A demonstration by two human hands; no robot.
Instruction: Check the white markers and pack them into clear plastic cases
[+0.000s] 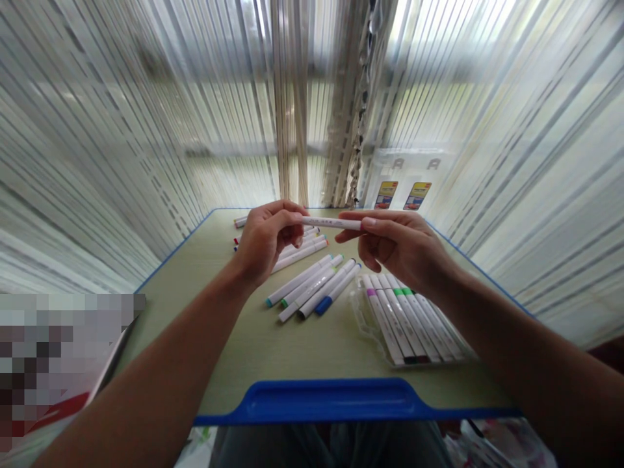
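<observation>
Both of my hands hold one white marker (332, 223) level above the green desk (253, 344). My left hand (267, 239) pinches its left end with fingers closed. My right hand (397, 246) grips its right end between thumb and fingers. Below the hands lie several loose white markers (316, 288) with teal, green and blue caps, fanned out on the desk. More loose markers (302, 251) lie farther back, partly hidden by my left hand. Under my right wrist, a clear plastic case (363, 320) holds a row of markers (409, 320) with purple and green caps.
The desk has a blue rim and a blue moulded pen tray (331, 400) at its near edge. Sheer striped curtains (146, 130) hang on all sides behind it. Two small yellow-and-red packets (400, 195) stand at the back right. A blurred-out area sits at the lower left.
</observation>
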